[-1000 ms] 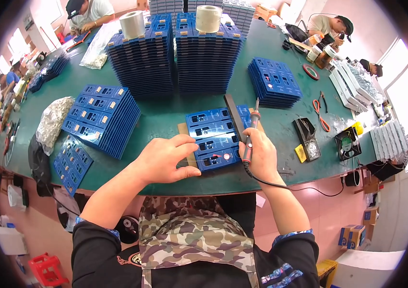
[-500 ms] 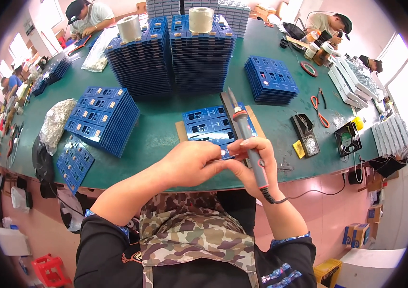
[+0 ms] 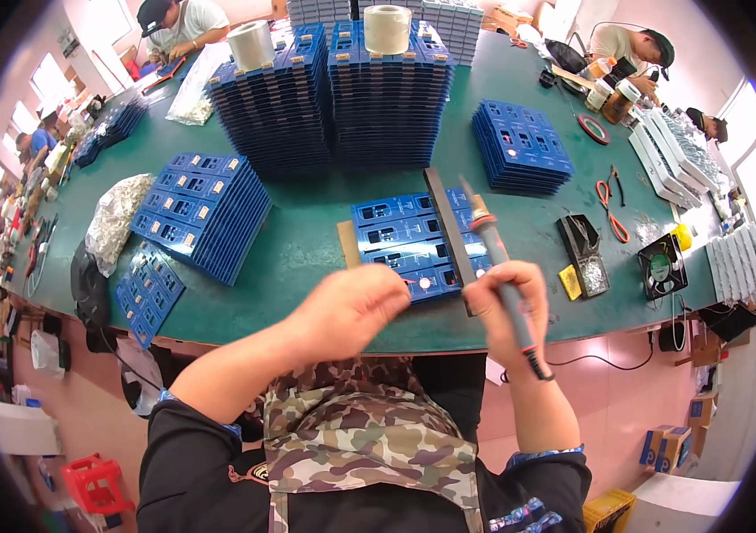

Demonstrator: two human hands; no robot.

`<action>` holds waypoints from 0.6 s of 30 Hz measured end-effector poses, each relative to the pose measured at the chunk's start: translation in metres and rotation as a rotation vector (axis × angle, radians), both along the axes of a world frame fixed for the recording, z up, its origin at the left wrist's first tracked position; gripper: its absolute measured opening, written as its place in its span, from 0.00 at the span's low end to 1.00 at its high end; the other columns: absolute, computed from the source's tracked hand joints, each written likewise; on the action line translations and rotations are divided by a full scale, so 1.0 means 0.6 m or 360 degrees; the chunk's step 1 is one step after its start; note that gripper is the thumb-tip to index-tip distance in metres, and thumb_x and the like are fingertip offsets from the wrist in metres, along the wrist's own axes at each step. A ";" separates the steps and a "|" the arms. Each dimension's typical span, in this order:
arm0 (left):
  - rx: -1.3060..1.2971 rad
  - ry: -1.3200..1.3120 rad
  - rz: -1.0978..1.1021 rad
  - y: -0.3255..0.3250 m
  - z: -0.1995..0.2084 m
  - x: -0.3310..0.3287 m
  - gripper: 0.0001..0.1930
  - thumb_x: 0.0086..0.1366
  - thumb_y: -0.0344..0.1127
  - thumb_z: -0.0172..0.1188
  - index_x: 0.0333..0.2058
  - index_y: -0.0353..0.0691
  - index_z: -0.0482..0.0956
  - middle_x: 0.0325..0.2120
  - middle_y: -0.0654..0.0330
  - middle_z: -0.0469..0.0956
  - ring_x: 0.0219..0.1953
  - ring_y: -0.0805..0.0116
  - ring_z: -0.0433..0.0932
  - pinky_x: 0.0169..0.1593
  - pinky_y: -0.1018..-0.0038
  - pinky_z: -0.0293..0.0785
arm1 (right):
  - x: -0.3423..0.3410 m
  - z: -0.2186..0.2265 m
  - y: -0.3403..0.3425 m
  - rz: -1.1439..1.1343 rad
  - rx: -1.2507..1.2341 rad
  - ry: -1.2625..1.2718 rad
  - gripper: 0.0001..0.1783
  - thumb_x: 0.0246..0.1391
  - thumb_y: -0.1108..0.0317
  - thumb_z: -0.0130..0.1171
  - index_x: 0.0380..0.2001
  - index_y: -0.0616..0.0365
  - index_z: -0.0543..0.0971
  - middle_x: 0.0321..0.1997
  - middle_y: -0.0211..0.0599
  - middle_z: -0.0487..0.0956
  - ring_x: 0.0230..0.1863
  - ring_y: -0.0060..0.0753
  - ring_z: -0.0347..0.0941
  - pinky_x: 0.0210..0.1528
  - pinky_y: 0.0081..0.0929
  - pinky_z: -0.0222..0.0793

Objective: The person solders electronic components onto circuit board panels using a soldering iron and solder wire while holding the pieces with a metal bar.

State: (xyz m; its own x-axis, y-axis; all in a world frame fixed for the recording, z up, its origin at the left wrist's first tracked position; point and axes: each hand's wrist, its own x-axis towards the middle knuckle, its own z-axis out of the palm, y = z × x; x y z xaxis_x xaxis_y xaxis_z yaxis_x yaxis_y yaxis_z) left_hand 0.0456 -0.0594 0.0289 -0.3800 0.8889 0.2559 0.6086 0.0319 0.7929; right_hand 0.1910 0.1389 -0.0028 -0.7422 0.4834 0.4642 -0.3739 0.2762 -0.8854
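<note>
A blue circuit board panel (image 3: 400, 257) lies on the green table in front of me, with a dark straight bar (image 3: 447, 218) across its right part. My right hand (image 3: 520, 311) is closed round a grey soldering iron (image 3: 497, 251), its tip pointing up and away, right of the bar. At the panel's near left corner is my left hand (image 3: 351, 306), slightly blurred, with curled fingers pressed together. Whatever it pinches, if anything, is too small to make out. A tan strip (image 3: 348, 244) shows under the panel's left edge.
Blue panel stacks stand left (image 3: 204, 213), behind (image 3: 391, 107) and right (image 3: 522, 147). A loose panel (image 3: 150, 289) lies near the left edge. Rightward are a black tray (image 3: 584, 256), yellow sponge (image 3: 570, 282), orange-handled pliers (image 3: 612, 209) and small fan (image 3: 663, 264). Other people sit across the table.
My hands have come apart after meeting over the panel's near edge. The right one has moved right with the soldering iron, uncovering more of the panel and bar. The whole view has shifted slightly.
</note>
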 end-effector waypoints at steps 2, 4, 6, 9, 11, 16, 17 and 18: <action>0.0022 -0.0016 0.0172 -0.002 0.008 -0.039 0.07 0.68 0.33 0.57 0.35 0.35 0.76 0.30 0.53 0.76 0.35 0.53 0.77 0.39 0.64 0.74 | 0.006 0.018 0.030 0.0040 -0.0240 -0.0032 0.16 0.56 0.67 0.67 0.45 0.55 0.73 0.35 0.32 0.79 0.32 0.20 0.73 0.35 0.18 0.69; -0.0032 0.0105 0.0355 0.004 0.000 -0.085 0.06 0.67 0.31 0.57 0.35 0.34 0.78 0.31 0.53 0.78 0.35 0.55 0.78 0.39 0.66 0.74 | 0.012 0.032 0.065 0.0060 -0.0162 -0.0074 0.26 0.60 0.50 0.62 0.53 0.57 0.72 0.36 0.32 0.77 0.36 0.20 0.73 0.37 0.17 0.69; -0.0047 0.0215 0.0440 0.013 -0.005 -0.118 0.06 0.66 0.30 0.58 0.36 0.33 0.79 0.30 0.53 0.79 0.34 0.58 0.79 0.39 0.68 0.74 | 0.005 0.040 0.086 0.0023 -0.0116 -0.0149 0.26 0.60 0.54 0.61 0.54 0.60 0.72 0.37 0.33 0.78 0.35 0.19 0.73 0.36 0.17 0.69; -0.0176 0.0501 0.0485 0.035 -0.009 -0.150 0.07 0.66 0.31 0.57 0.37 0.34 0.79 0.32 0.52 0.79 0.36 0.56 0.79 0.40 0.67 0.75 | -0.022 0.051 0.106 -0.0004 -0.0227 -0.0350 0.21 0.59 0.61 0.61 0.51 0.61 0.73 0.37 0.34 0.79 0.33 0.18 0.73 0.35 0.17 0.69; -0.0236 0.0556 0.0480 0.057 -0.014 -0.160 0.07 0.65 0.32 0.56 0.37 0.35 0.79 0.33 0.52 0.80 0.37 0.53 0.79 0.41 0.65 0.75 | -0.041 0.046 0.115 -0.0048 -0.0355 -0.0475 0.18 0.59 0.64 0.61 0.48 0.62 0.74 0.36 0.35 0.80 0.32 0.18 0.74 0.35 0.17 0.70; -0.0317 0.0602 0.0456 0.086 -0.035 -0.174 0.08 0.65 0.34 0.55 0.37 0.36 0.80 0.34 0.54 0.81 0.39 0.54 0.80 0.43 0.64 0.76 | -0.079 0.026 0.109 -0.0053 -0.0382 -0.0507 0.12 0.55 0.71 0.63 0.41 0.60 0.75 0.33 0.36 0.81 0.31 0.19 0.75 0.33 0.18 0.70; -0.0356 0.0589 0.0450 0.089 -0.033 -0.175 0.08 0.65 0.34 0.55 0.37 0.37 0.80 0.35 0.55 0.81 0.39 0.54 0.80 0.44 0.64 0.76 | -0.081 0.021 0.111 -0.0058 -0.0329 -0.0506 0.12 0.55 0.72 0.64 0.41 0.60 0.75 0.33 0.36 0.81 0.31 0.19 0.75 0.33 0.18 0.71; -0.0395 0.0577 0.0445 0.092 -0.031 -0.175 0.08 0.65 0.34 0.55 0.37 0.37 0.80 0.35 0.55 0.81 0.40 0.54 0.80 0.45 0.64 0.76 | -0.083 0.017 0.112 -0.0031 -0.0321 -0.0495 0.12 0.54 0.73 0.64 0.41 0.61 0.75 0.33 0.35 0.81 0.31 0.18 0.74 0.34 0.18 0.71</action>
